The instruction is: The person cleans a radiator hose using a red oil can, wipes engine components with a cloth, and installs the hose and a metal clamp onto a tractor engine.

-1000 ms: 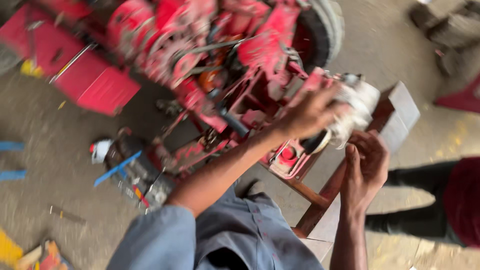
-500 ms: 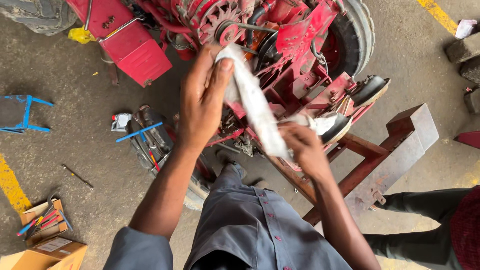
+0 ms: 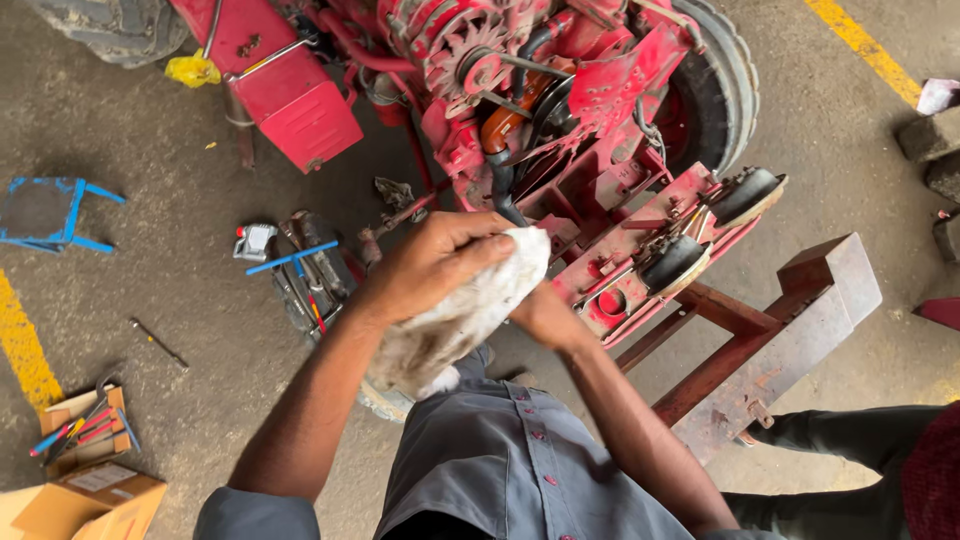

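Left hand (image 3: 440, 262) curled over white rag (image 3: 455, 318), fingers gripping upper end; rag hangs below palm toward grey shirt (image 3: 520, 470). Right hand (image 3: 545, 315) just beside, touching rag's right edge, mostly hidden behind cloth; grip cannot be told. Both hands held in front of red tractor engine (image 3: 530, 110). Metal stand (image 3: 790, 330) at right. Tools (image 3: 300, 265) on concrete floor (image 3: 150, 280) at left.

Both bare forearms reach forward from grey short sleeves and meet in front of the chest. The left hand (image 3: 435, 265) lies on top, knuckles up, fingers curled closed in a grasp. The right hand (image 3: 545, 318) sits just beneath and beside it, mostly hidden, wrist bent inward.
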